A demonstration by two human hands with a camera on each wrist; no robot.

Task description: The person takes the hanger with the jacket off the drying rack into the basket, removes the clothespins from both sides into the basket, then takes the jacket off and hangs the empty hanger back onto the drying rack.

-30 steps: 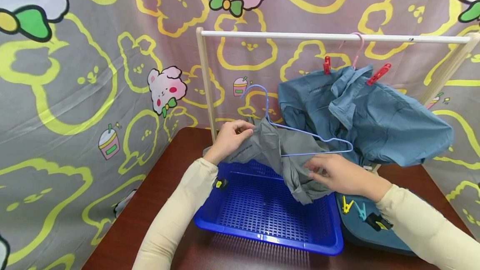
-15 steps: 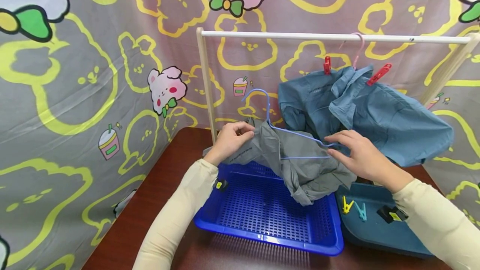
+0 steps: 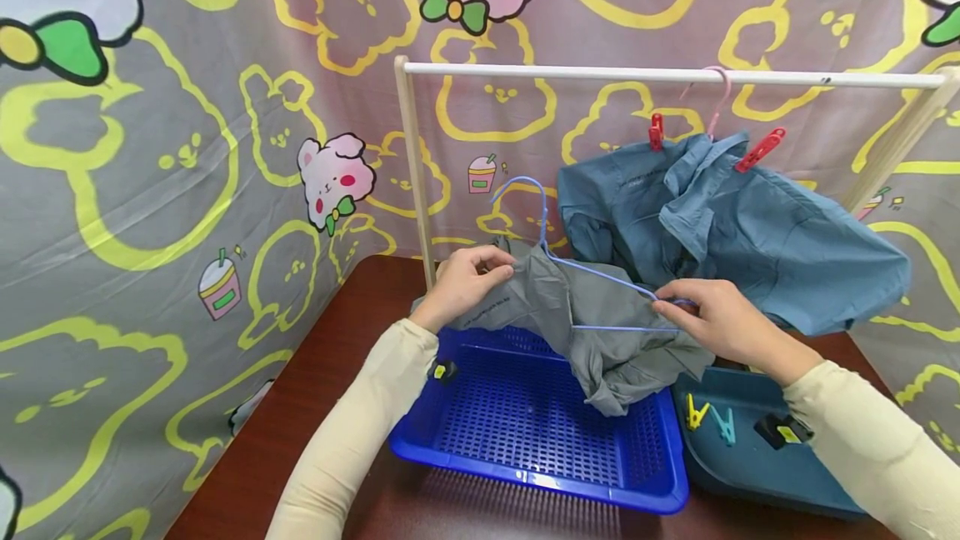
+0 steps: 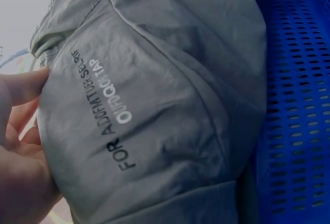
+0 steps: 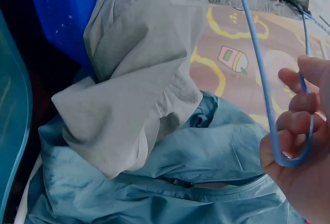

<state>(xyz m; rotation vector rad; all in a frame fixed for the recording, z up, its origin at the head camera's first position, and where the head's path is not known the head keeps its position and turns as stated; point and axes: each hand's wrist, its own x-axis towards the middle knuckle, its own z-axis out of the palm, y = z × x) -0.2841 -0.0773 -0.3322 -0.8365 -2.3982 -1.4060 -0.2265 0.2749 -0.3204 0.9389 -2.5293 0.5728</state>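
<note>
Left hand [image 3: 461,283] pinches the grey garment [image 3: 536,294] at its edge; right hand [image 3: 712,319] has fingers curled round one end of the blue hanger [image 3: 615,328]. Garment hangs over the rear of the blue basket [image 3: 540,481]. Hanger's other end buried in cloth; printed lettering only partly legible.

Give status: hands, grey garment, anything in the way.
Left hand pinching wrinkled grey fabric garment. Right hand gripping bare end of thin blue triangular hanger. Garment only on hanger's other side. Blue fabric garment hangs close behind; might interfere.
</note>
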